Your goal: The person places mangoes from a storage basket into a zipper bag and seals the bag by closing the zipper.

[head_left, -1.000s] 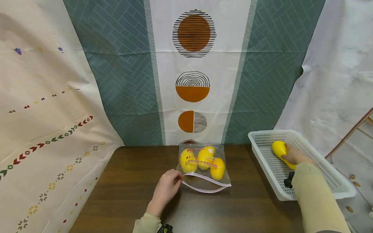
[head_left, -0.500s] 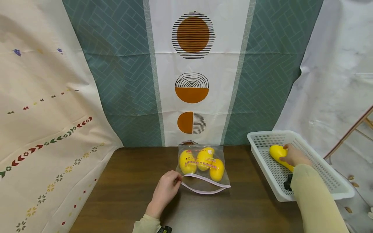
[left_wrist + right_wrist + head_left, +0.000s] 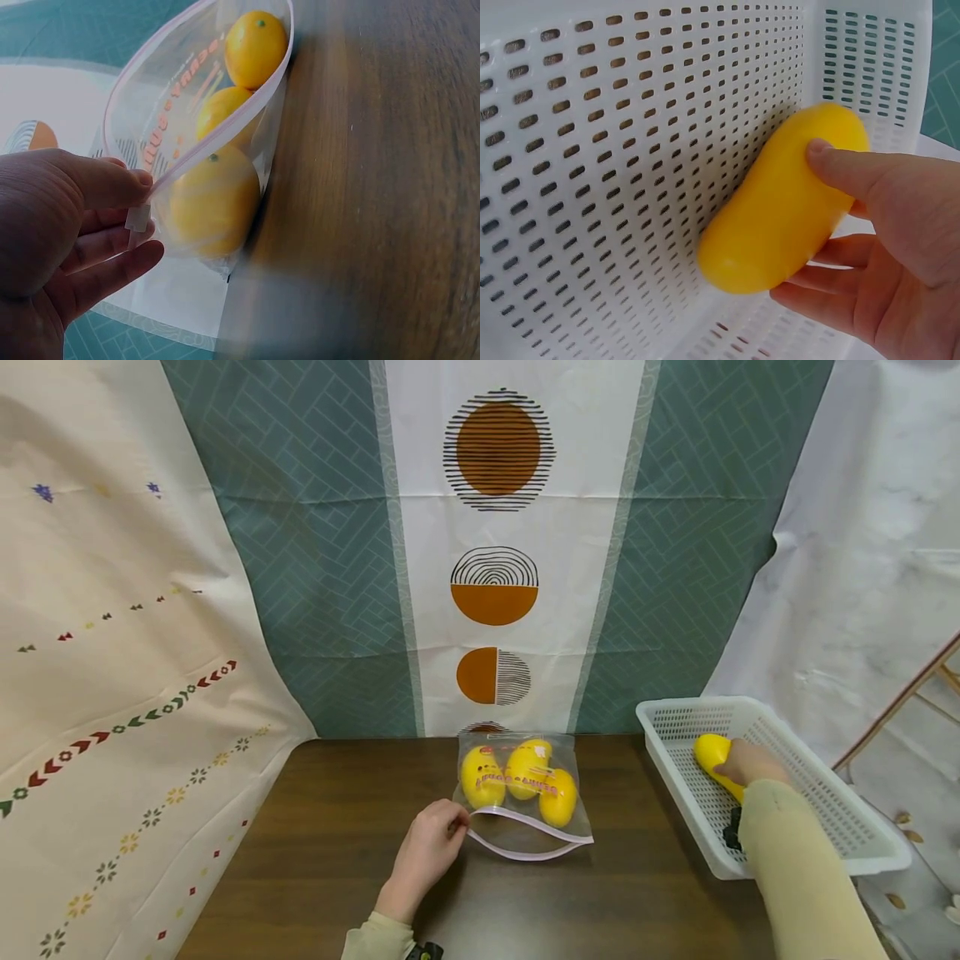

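Observation:
A clear zip bag with a pink-white seal lies on the table, its mouth parted toward me. Three yellow mangoes are inside it, two with green stem ends visible in the left wrist view. My left hand pinches the left end of the bag's seal between thumb and fingers. Over on the right, my right hand is down inside a white plastic basket. There it grips a smooth, elongated yellow mango, the thumb on top and the fingers around its side, close to the perforated basket floor.
The dark wooden table extends left of and in front of the bag. Behind it hangs a green-and-white patterned cloth. Patterned cream fabric borders the left. The basket's raised walls surround the right hand.
My right hand and forearm have shifted slightly left in the basket, and the fingers have closed around the mango. The left hand still holds the bag in the same spot.

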`<state>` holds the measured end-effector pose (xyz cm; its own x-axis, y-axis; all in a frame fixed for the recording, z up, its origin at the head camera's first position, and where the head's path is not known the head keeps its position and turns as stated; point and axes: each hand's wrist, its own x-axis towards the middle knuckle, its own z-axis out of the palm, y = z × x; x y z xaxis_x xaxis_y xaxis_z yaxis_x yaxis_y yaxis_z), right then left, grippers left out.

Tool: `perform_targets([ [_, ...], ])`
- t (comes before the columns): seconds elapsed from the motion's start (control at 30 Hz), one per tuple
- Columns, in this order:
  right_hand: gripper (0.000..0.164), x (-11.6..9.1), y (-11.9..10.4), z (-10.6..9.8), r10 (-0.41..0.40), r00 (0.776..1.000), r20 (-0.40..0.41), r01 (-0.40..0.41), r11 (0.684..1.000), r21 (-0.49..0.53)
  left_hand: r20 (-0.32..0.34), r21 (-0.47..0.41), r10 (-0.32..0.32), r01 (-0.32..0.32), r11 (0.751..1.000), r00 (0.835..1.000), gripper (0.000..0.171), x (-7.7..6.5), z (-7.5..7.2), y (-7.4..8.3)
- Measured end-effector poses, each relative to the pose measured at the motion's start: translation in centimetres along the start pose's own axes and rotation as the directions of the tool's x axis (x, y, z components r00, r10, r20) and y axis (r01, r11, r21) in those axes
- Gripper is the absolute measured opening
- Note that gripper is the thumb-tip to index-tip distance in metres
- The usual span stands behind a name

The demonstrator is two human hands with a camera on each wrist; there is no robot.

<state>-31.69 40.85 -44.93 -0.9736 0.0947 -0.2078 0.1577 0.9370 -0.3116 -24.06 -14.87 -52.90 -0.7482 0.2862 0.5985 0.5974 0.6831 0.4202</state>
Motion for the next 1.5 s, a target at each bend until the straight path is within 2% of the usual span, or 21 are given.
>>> perform_targets([
  [0.23, 0.060, 0.4, 0.4, 0.7, 0.035, 0.999, 0.000, -0.035, 0.998, 0.055, 0.003, -0.002, 0.007, -0.007, 1.000, 1.000, 0.027, 0.1, -0.1, 0.1],
  [0.47, 0.055, 0.7, 0.5, 1.1, 0.030, 0.999, -0.021, -0.029, 0.999, 0.033, 0.007, 0.002, 0.002, -0.002, 1.000, 1.000, 0.026, 0.1, -0.1, 0.2],
  [0.9, 0.065, 1.0, 0.6, 1.4, 0.053, 0.999, -0.012, -0.052, 0.996, 0.077, 0.031, 0.011, -0.019, 0.019, 1.000, 0.999, 0.023, 0.0, -0.3, 0.2],
  [1.17, 0.082, 0.6, 0.3, 1.5, 0.036, 0.999, -0.013, -0.035, 0.997, 0.071, 0.027, 0.016, -0.004, 0.004, 1.000, 1.000, 0.023, 0.2, -0.3, 0.1],
  [1.27, 0.083, 0.7, 0.3, 1.5, 0.034, 0.999, -0.021, -0.033, 0.996, 0.081, 0.029, 0.018, -0.007, 0.006, 1.000, 1.000, 0.024, 0.3, -0.3, 0.0],
  [1.5, 0.088, 0.6, 0.6, 1.7, 0.070, 0.997, 0.014, -0.071, 0.990, 0.124, 0.039, 0.014, -0.019, 0.018, 1.000, 0.999, 0.024, 0.3, -0.2, 0.2],
])
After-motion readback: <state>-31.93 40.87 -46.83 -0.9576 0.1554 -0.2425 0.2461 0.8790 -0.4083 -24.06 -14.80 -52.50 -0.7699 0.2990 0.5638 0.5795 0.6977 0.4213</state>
